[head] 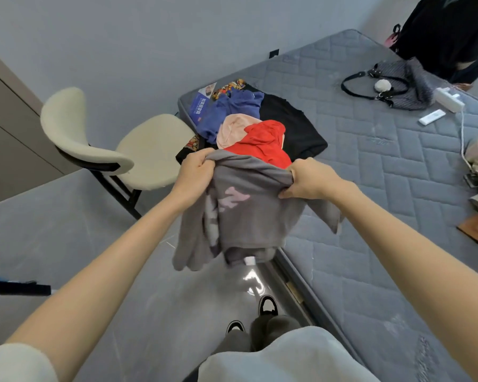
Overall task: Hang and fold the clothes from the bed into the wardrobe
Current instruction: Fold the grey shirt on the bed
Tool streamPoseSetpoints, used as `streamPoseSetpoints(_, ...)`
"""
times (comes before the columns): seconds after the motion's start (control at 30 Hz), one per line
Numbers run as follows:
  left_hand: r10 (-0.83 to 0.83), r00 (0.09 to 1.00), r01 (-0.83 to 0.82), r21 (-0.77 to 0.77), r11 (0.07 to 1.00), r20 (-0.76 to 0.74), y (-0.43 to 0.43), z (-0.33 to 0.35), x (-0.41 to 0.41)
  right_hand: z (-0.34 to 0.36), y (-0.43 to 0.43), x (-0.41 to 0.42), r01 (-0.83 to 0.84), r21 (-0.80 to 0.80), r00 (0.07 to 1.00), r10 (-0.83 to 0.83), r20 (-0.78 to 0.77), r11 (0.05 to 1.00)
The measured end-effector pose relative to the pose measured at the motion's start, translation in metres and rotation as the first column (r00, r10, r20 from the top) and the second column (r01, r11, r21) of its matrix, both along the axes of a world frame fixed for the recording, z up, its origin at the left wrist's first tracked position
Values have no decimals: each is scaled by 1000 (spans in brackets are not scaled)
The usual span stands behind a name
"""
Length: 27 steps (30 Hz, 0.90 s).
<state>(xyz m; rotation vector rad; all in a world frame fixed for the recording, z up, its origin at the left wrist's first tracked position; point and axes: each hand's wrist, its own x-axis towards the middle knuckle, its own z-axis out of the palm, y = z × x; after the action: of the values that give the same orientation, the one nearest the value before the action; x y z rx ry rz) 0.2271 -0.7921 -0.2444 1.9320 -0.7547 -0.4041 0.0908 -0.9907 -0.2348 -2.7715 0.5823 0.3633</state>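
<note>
The sweatshirt [249, 208] is grey with pale pink lettering; there are also a red garment [262, 146], a pale pink garment [231, 132], a blue garment [232, 110], a black garment [295, 125] and a floral cloth [231, 86] printed orange and yellow on black. The mattress [375, 172] is blue-grey, quilted in a brick pattern; the chair [144, 153] is cream with black legs.

A cream padded chair [149, 150] stands at ten o'clock; a grey black-strapped handbag [414, 86] lies at two o'clock.
</note>
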Motion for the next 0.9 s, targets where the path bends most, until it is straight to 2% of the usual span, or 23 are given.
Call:
streamPoseSetpoints(0.07, 69, 997, -69, 35, 997, -17, 14, 1, 11, 4, 0, -2, 84, 242, 994, -97, 45, 967)
streamPoseSetpoints(0.1, 91, 996, -88, 89, 992, -23, 22, 0, 18, 11, 2, -1, 100, 413, 986, -145, 80, 905)
streamPoseSetpoints(0.17, 78, 997, -72, 240, 968, -16, 36, -5, 32, 27, 11, 4, 102, 703, 963, -248, 108, 703)
streamPoseSetpoints(0.2, 61, 998, -55, 299, 953, -8, 40, -7, 36, 34, 17, 9, 95, 782, 951, -289, 111, 616)
streamPoseSetpoints(0.3, 48, 990, -89, 314, 945, 135, 37, -12, 32, 52, 38, 30, 47, 906, 902, -409, 143, 420)
streamPoseSetpoints(0.37, 104, 963, -161, 222, 962, 247, 32, -9, 18, 64, 48, 42, 2, 980, 852, -513, 103, 199)
streamPoseSetpoints(0.4, 126, 961, -167, 153, 974, 246, 29, -7, 10, 69, 51, 47, -9, 998, 828, -559, 44, 66)
streamPoseSetpoints(0.43, 118, 976, -135, 83, 987, 183, 26, -4, 2, 74, 52, 51, -23, 999, 806, -592, -3, -36)
streamPoseSetpoints(0.47, 80, 995, -80, -3, 997, 56, 25, -1, -5, 77, 51, 54, -40, 994, 788, -616, -29, -99)
streamPoseSetpoints(0.5, 21, 992, -33, -94, 995, -127, 21, 3, -12, 80, 51, 56, -49, 990, 777, -627, -46, -134)
streamPoseSetpoints(0.53, -50, 945, -11, -183, 983, -324, 19, 7, -20, 83, 50, 57, -55, 985, 770, -636, -63, -163)
streamPoseSetpoints(0.57, -100, 880, -17, -240, 971, -465, 17, 9, -23, 84, 49, 57, -62, 978, 763, -641, -84, -202)
streamPoseSetpoints(0.6, -137, 829, -17, -268, 963, -542, 17, 6, -25, 85, 48, 57, -70, 965, 755, -646, -113, -251)
streamPoseSetpoints(0.67, -247, 814, 98, -294, 951, -525, 21, -4, -28, 85, 46, 54, -76, 938, 740, -650, -173, -337)
streamPoseSetpoints(0.73, -318, 873, 253, -215, 943, -370, 22, -11, -29, 84, 44, 50, -71, 928, 724, -659, -205, -366)
streamPoseSetpoints(0.8, -217, 945, 200, -90, 976, -244, 16, -17, -27, 83, 40, 46, -68, 929, 713, -669, -209, -363)
streamPoseSetpoints(0.83, -155, 953, 143, -65, 988, -259, 9, -17, -26, 84, 37, 45, -74, 929, 714, -670, -205, -363)
streamPoseSetpoints(0.9, -72, 871, 21, -111, 994, -486, -5, -13, -24, 83, 29, 41, -84, 932, 726, -662, -185, -352)
